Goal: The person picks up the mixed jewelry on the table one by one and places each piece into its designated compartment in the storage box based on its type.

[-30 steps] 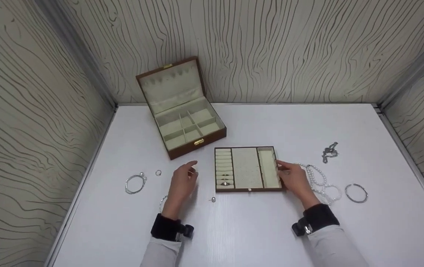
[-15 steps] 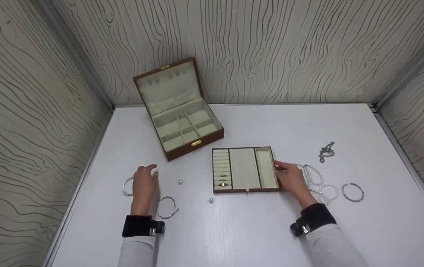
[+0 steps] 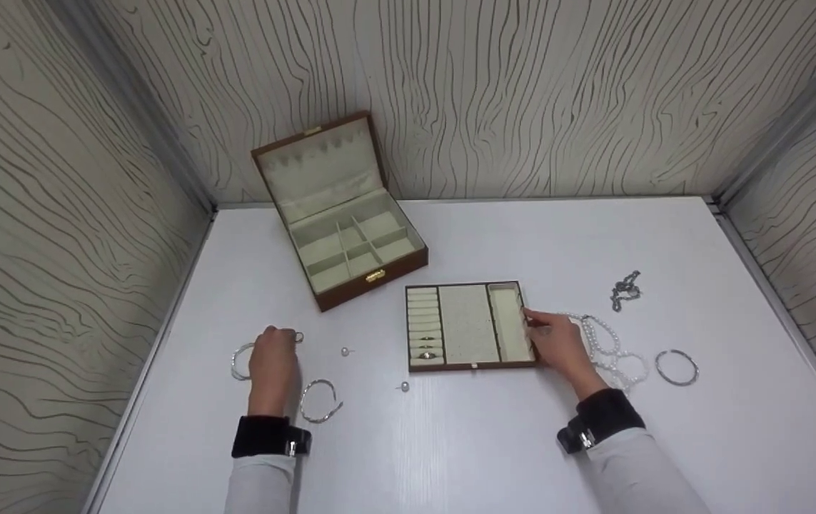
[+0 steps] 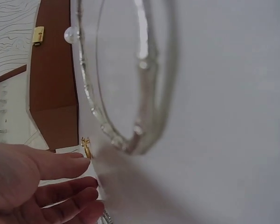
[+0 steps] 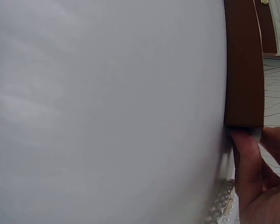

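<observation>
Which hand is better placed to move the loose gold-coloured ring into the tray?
Probably the left hand: its thumb is at the ring, though a pinch is unclear. The right hand is farther off, gripping the side of the tray.

Pale wood-grain walls [image 3: 465, 93], grey corner strips [image 3: 143, 107], behind and beside a white tabletop [image 3: 486, 442].

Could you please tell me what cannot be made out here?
Head: the left hand hides part of the leftmost bracelet.
Left wrist: that hand hides part of the ring; any pinch is unclear.
Left wrist: the top edge cuts off the partly blurred bangle.
Right wrist: the bottom edge cuts off the pearl necklace.
</observation>
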A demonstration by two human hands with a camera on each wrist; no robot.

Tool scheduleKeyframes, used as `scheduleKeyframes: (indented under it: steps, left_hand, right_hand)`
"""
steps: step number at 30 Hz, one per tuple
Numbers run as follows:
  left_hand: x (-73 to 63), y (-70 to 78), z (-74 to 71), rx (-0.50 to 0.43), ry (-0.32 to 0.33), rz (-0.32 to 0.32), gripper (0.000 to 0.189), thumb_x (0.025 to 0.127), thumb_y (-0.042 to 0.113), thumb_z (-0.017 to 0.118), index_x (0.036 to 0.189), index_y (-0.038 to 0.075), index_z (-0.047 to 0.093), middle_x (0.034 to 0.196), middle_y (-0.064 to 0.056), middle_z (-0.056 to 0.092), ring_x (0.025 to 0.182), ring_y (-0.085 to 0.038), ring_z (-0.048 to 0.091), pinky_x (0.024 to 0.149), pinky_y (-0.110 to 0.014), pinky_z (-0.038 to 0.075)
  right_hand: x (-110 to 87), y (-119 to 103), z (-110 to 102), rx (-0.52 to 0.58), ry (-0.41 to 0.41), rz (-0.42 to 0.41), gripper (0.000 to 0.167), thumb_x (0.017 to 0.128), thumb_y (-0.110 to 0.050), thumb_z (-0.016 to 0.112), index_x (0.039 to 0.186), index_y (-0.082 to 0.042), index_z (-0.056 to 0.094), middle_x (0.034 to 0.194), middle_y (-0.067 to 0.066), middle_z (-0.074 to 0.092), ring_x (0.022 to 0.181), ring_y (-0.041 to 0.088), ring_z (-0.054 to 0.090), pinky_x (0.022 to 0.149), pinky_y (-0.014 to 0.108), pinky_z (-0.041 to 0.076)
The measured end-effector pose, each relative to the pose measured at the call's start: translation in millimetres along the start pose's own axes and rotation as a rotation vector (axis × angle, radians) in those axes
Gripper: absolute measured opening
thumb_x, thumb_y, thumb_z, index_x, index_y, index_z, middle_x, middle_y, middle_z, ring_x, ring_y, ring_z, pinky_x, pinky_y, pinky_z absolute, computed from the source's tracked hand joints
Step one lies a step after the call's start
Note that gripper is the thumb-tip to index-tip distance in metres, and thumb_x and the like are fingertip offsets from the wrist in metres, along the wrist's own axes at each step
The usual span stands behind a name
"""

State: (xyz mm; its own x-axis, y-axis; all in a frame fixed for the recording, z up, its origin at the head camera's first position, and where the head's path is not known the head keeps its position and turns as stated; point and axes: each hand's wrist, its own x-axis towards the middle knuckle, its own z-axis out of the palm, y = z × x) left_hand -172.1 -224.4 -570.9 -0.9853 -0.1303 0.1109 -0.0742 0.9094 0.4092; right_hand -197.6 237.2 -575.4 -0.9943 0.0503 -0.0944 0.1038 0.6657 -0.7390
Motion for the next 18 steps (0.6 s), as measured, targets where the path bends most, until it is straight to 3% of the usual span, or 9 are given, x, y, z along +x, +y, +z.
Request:
scheduleKeyframes:
  steps: [5, 11, 15, 18]
  left_hand:
    - [-3.2, 1.8, -1.2, 0.006, -0.002, 0.003, 0.02, 0.089, -0.009, 0.057, 0.088, 0.0, 0.075, 0.083, -0.016, 0.059, 0.08, -0.036, 0.061, 0.064, -0.046, 0.052]
    - [-6.9, 5.1, -1.0, 0.052, 0.015, 0.02, 0.016, 0.083, -0.016, 0.057, 0.078, -0.004, 0.065, 0.078, -0.016, 0.056, 0.075, -0.037, 0.061, 0.061, -0.046, 0.053]
    - [-7.4, 8.5, -1.8, 0.11, -0.009, 0.034, 0.014, 0.079, -0.019, 0.058, 0.08, -0.006, 0.061, 0.078, -0.017, 0.055, 0.072, -0.035, 0.061, 0.06, -0.045, 0.053]
    - [-5.9, 10.1, -0.7, 0.094, -0.032, 0.017, 0.003, 0.084, -0.011, 0.062, 0.085, -0.008, 0.063, 0.079, -0.018, 0.056, 0.072, -0.034, 0.062, 0.061, -0.044, 0.053]
  right_hand:
    - [-1.0, -1.4, -0.2, -0.001, -0.002, -0.009, 0.04, 0.091, -0.002, 0.058, 0.13, -0.001, 0.061, 0.116, 0.023, 0.065, 0.092, 0.029, 0.06, 0.072, 0.035, 0.048]
    - [-0.8, -1.7, -0.3, -0.018, -0.004, -0.029, 0.039, 0.091, 0.0, 0.058, 0.13, 0.001, 0.061, 0.115, 0.023, 0.065, 0.103, 0.032, 0.059, 0.085, 0.043, 0.047]
    - [-1.2, -2.0, -0.4, -0.018, -0.003, -0.024, 0.039, 0.091, 0.0, 0.057, 0.13, 0.001, 0.061, 0.115, 0.023, 0.066, 0.102, 0.034, 0.059, 0.085, 0.045, 0.047]
    - [-1.3, -2.2, -0.6, -0.02, 0.001, -0.023, 0.039, 0.09, 0.0, 0.058, 0.129, 0.001, 0.061, 0.115, 0.023, 0.066, 0.105, 0.036, 0.059, 0.088, 0.046, 0.047]
